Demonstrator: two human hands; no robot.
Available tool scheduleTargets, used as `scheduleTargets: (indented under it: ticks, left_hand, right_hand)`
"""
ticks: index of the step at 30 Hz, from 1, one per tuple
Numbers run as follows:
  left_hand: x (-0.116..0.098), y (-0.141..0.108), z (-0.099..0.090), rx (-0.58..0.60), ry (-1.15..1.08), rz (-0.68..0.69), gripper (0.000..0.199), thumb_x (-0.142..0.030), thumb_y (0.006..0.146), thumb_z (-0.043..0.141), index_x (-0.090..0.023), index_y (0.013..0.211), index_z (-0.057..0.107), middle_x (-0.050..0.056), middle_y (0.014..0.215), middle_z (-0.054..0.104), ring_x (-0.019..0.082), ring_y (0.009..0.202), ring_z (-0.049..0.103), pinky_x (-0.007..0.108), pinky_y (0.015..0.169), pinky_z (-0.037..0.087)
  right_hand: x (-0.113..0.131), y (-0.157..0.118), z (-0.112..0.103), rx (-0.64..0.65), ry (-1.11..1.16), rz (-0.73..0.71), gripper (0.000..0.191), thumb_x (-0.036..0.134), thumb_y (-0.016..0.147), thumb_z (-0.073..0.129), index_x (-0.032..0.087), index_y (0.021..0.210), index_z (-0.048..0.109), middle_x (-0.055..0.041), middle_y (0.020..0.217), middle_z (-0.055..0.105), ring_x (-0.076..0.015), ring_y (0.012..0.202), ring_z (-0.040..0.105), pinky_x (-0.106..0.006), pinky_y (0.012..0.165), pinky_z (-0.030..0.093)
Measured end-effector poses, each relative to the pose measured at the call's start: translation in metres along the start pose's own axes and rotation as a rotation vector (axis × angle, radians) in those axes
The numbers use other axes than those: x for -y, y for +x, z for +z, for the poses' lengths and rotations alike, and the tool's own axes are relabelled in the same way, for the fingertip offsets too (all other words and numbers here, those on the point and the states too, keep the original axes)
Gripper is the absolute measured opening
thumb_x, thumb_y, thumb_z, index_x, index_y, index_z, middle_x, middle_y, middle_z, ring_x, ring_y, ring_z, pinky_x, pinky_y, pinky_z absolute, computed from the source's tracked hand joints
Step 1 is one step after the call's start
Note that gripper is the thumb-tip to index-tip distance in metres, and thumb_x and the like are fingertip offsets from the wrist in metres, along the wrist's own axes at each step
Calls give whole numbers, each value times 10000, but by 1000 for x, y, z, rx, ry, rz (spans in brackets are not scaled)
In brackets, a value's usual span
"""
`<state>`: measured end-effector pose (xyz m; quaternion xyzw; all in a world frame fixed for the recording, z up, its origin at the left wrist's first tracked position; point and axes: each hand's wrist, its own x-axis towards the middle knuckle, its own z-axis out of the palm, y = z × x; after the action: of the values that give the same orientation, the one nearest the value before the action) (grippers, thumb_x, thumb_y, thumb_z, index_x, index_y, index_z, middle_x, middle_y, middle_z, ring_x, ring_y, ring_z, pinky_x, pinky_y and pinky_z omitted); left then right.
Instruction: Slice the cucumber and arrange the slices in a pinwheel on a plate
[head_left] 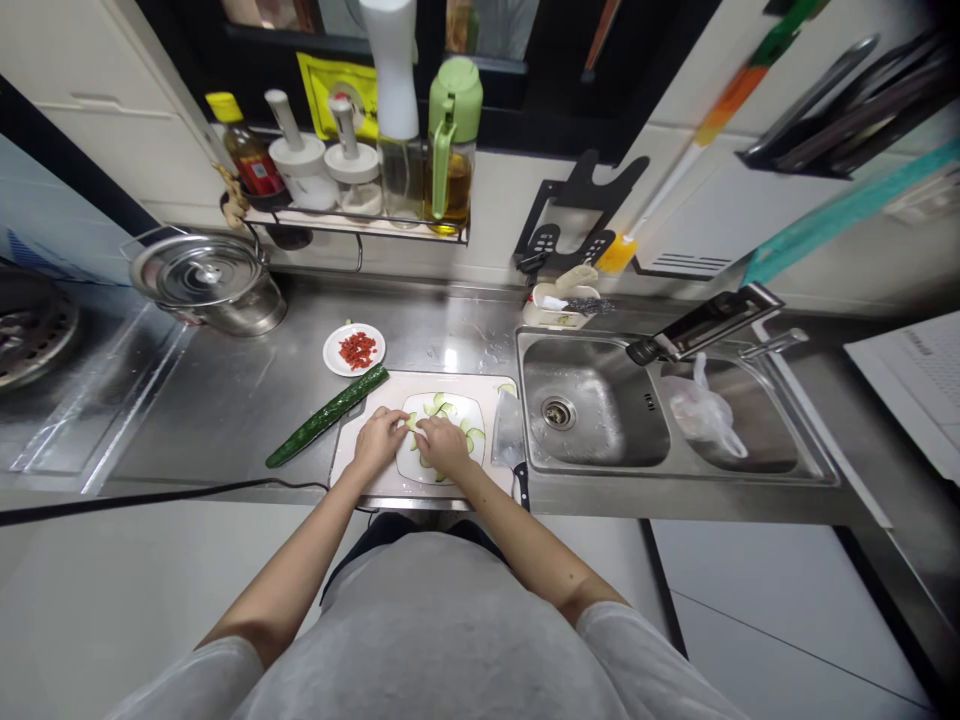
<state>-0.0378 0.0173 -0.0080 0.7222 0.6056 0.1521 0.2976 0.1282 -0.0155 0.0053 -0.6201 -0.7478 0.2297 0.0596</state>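
Observation:
A white square plate (pixel 478 411) lies on the pale cutting board (pixel 386 386), with thin cucumber slices (pixel 441 404) fanned out on it. At the plate's left side, my left hand (pixel 379 438) pinches a small cucumber slice (pixel 411 421) between its fingertips. Over the middle of the plate, my right hand (pixel 444 446) has its fingers closed on the same slice, partly hiding the others. A whole cucumber (pixel 328 415) rests slantwise, its upper end by the board's left edge. A cleaver (pixel 508 432) lies flat along the board's right edge, its black handle toward me.
Behind the board stands a small white dish (pixel 330 352) of chopped red pieces. A lidded steel pot (pixel 247 305) is at the back left. The double sink (pixel 592 455) lies to the right, with a plastic bag (pixel 703 413) in it. Above hangs a condiment rack (pixel 337 217).

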Motion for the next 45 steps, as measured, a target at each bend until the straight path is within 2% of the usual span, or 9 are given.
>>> scheduleTargets:
  ticks: [4, 8, 13, 17, 22, 28, 38, 45]
  left_hand:
    - [-2, -2, -2, -61, -74, -26, 238, -300, 811, 584, -225, 991, 721, 26, 859, 603, 154, 748, 568, 266, 715, 424]
    - [2, -7, -7, -160, -112, -72, 253, -307, 805, 567, -213, 980, 723, 26, 859, 618, 143, 691, 552, 268, 705, 431]
    - [23, -21, -17, -296, -107, -146, 292, -336, 802, 542, -193, 983, 721, 24, 814, 605, 134, 632, 523, 264, 683, 438]
    - [40, -37, -25, -302, -64, -218, 314, -356, 790, 543, -197, 996, 718, 25, 824, 613, 135, 633, 531, 260, 673, 435]
    - [51, -51, -30, -291, 11, -267, 319, -357, 793, 526, -202, 994, 718, 31, 819, 610, 151, 663, 544, 268, 677, 429]
    - [50, -58, -29, -242, 74, -313, 329, -363, 811, 511, -209, 1026, 706, 57, 865, 626, 194, 757, 599, 296, 719, 454]
    - [30, -59, -9, -88, 211, -449, 456, -505, 832, 492, -227, 1181, 588, 116, 1107, 598, 296, 997, 609, 367, 756, 463]
    - [21, -54, 4, -70, 238, -437, 320, -383, 855, 493, -249, 1137, 567, 101, 1156, 577, 271, 1026, 586, 351, 769, 445]
  right_hand:
    - [-16, -4, -17, -162, 169, 127, 290, 309, 935, 451, 200, 1118, 648, -58, 998, 680, -181, 891, 587, -263, 732, 411]
    - [-47, -20, -35, -336, 308, 247, 289, 320, 899, 445, 197, 990, 690, -32, 850, 677, -158, 739, 574, -247, 664, 387]
    - [-88, -52, -47, -509, 407, 366, 342, 383, 848, 445, 169, 890, 708, -36, 739, 654, -171, 693, 567, -256, 654, 385]
    - [-109, -75, -50, -590, 431, 471, 388, 445, 804, 457, 152, 865, 706, -30, 666, 620, -171, 632, 539, -264, 632, 387]
    - [-115, -90, -48, -614, 481, 491, 394, 467, 781, 460, 150, 805, 693, -19, 609, 588, -158, 588, 511, -255, 609, 382]
    - [-114, -90, -45, -616, 501, 464, 409, 497, 781, 461, 157, 797, 688, -19, 606, 583, -165, 588, 512, -260, 600, 375]
    - [-114, -87, -39, -593, 558, 407, 449, 556, 762, 456, 164, 774, 674, -35, 615, 609, -176, 580, 529, -273, 593, 390]
    - [-113, -89, -40, -551, 560, 359, 453, 571, 772, 454, 174, 763, 671, -39, 606, 615, -197, 590, 553, -291, 596, 412]
